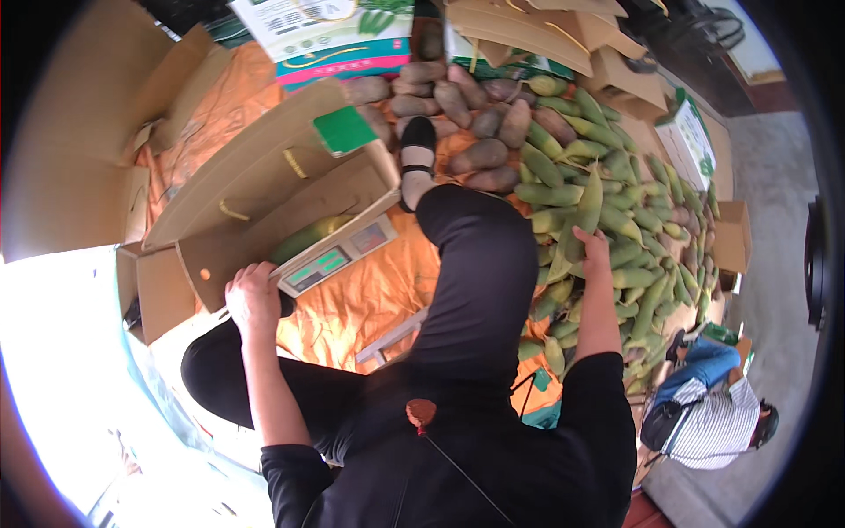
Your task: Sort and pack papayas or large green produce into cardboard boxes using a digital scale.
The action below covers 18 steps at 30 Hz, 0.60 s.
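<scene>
My right hand (596,251) is closed around the lower part of a long green radish (591,201), its tip pointing away from me over the pile. Below and around it lie many more green radishes (638,280). At the left, an open cardboard box (255,189) with yellow cord handles stands by a digital scale (319,267) with a green-lit display. One green radish (310,236) lies inside the box, partly hidden by its near wall. My left hand (255,295) has its fingers bent over the box's near left corner, apparently gripping the edge.
Reddish-purple radishes (480,157) lie beyond my foot. An orange sheet (400,277) covers the floor. Printed cartons (339,40) and open cardboard boxes (528,31) stand at the back. A person in a striped shirt (715,421) is at the lower right.
</scene>
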### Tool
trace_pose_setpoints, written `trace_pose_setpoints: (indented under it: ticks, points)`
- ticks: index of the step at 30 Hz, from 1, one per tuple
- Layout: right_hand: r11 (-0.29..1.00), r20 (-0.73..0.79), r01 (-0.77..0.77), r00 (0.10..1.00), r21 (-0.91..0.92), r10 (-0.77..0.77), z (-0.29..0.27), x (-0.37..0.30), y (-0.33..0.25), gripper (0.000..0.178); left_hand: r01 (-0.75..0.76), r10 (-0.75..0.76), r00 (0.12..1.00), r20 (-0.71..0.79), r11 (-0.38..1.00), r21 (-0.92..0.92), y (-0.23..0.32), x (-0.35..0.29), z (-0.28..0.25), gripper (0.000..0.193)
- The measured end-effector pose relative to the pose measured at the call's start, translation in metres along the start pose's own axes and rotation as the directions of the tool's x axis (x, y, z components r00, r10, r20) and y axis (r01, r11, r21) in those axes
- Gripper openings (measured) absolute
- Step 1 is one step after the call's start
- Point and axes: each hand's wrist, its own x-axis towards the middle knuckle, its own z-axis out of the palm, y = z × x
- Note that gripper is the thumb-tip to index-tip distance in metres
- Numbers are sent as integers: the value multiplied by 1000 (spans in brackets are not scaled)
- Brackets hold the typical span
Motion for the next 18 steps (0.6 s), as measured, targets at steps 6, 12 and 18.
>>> trace_pose_setpoints:
  ticks: [6, 12, 18]
  points:
    - [877, 431, 425, 850, -224, -302, 101, -86, -109, 63, 19, -20, 1000, -24, 999, -45, -1, -5, -1, 11]
    - [584, 819, 812, 325, 16, -474, 216, -201, -187, 71, -5, 1, 998, -65, 998, -61, -4, -8, -3, 10]
    - [240, 972, 963, -72, 127, -224, 331, -264, -170, 66, 9, -11, 999, -42, 999, -40, -7, -9, -2, 9]
